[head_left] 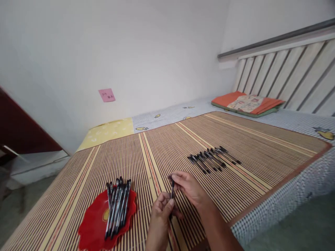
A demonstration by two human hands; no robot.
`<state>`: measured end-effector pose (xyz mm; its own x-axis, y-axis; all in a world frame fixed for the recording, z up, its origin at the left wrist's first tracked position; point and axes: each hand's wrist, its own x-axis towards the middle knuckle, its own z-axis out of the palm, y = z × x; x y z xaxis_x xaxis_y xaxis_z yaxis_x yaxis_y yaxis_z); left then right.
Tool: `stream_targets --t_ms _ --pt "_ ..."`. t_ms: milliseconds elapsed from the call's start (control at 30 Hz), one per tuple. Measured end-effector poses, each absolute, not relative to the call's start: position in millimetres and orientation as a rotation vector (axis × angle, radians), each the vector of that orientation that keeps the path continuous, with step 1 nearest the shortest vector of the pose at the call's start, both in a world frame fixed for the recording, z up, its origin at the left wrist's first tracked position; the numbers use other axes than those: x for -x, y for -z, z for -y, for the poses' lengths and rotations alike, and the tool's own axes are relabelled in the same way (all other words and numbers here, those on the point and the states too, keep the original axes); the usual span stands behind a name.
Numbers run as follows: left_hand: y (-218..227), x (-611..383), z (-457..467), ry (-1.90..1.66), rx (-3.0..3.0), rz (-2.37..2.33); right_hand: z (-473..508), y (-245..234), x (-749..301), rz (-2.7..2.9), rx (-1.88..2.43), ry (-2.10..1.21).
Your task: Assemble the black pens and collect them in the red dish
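Between my two hands a dark pen (172, 190) is held nearly upright above the striped mat. My left hand (163, 208) pinches its lower part, while the fingers of my right hand (187, 185) close round its upper end. Off to the left, several clear-barrelled pens with black ends (119, 205) lie bunched on a red scalloped plate (90, 219). Beyond my right hand, several more black pens (211, 159) lie side by side in a slanting row on the mat.
The striped bamboo mat (125, 157) covers a bed against a white wall. A folded orange cloth (247, 103) lies at the far right by a slatted headboard (288, 69). A pink note (106, 95) is stuck on the wall. The bed's edge (261, 216) drops off at the right.
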<state>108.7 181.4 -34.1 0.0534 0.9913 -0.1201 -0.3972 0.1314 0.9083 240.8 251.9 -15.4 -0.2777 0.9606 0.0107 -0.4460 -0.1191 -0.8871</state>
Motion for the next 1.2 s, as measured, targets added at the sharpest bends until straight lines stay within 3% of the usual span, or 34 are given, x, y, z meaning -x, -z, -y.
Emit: stream_targets --t_ms 433,733,800,967,1200 --pt "44 -108 -180 -1.387 -1.234 -1.464 -254 12 -225 1.036 0.903 -1.468" --pt "26 -109 -183 -1.237 -0.789 -0.947 -256 21 -231 1.035 0.983 -1.466" --pt "26 -108 -183 -1.284 -0.661 -0.912 -262 25 -241 1.197 1.116 -1.240" --pt "27 -103 -187 -1.394 -0.424 -0.944 -277 37 -273 1.546 1.730 -0.286" --pt "23 -99 -188 -1.493 -0.260 -0.952 -284 47 -273 1.783 2.103 -0.126"
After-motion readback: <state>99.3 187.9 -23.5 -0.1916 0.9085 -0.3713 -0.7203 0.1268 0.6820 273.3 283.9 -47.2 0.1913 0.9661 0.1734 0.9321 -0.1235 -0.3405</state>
